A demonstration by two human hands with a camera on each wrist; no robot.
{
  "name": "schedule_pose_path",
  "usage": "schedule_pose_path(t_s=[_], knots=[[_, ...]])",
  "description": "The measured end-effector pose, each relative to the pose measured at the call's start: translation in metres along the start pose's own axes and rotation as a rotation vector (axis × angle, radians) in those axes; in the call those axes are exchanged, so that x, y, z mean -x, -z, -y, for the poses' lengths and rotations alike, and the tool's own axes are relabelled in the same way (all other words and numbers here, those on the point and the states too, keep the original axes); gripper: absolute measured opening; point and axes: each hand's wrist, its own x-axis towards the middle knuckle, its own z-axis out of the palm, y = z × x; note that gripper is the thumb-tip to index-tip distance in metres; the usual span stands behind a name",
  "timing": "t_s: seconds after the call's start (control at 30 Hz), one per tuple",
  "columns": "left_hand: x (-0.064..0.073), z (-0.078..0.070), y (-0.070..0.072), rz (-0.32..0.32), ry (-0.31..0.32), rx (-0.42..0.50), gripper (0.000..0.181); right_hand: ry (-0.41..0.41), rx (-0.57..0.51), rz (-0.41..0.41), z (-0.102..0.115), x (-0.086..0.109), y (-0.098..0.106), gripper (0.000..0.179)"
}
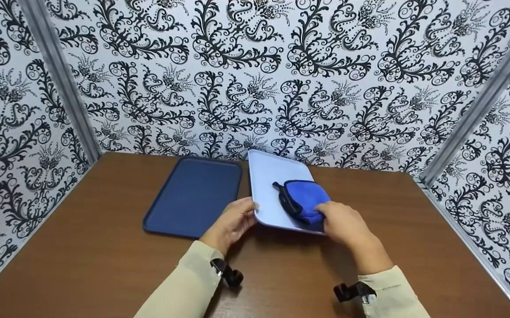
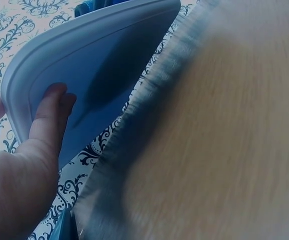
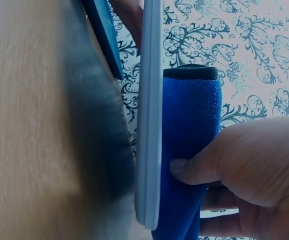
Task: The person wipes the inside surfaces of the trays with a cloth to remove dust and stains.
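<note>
My left hand (image 1: pixel 236 221) grips the near left corner of a pale blue tray (image 1: pixel 266 190), thumb on the rim and fingers against the underside (image 2: pixel 104 75). The tray's near edge is raised off the table, so it tilts. Over the tray's right part is a blue fleecy cloth item with black trim (image 1: pixel 310 196), and a short black tab sticks out at its upper left. My right hand (image 1: pixel 345 223) pinches its near right side, the thumb pressing on the blue pile (image 3: pixel 189 110) in the right wrist view.
Left of the pale tray, a dark blue tray (image 1: pixel 195 194) lies flat on the brown wooden table (image 1: pixel 104 260). Patterned wall panels (image 1: pixel 255 88) stand along the back and both sides, with grey posts at the corners.
</note>
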Motion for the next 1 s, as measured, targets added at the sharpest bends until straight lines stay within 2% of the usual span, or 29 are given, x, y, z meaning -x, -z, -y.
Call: schedule_pose_path(t_s=[0.37,0.8,1.0], knots=[[0.0,0.001,0.001,0.015,-0.005,-0.023,0.049,0.013,0.008,0.028,0.008,0.001,0.005,0.021],[-0.001,0.002,0.003,0.027,-0.027,-0.023,0.048,0.05,-0.023,0.001,0.019,0.001,0.005,0.015],[-0.001,0.0,0.001,0.025,-0.012,-0.016,0.048,0.05,-0.021,-0.012,0.024,0.0,0.001,0.015]])
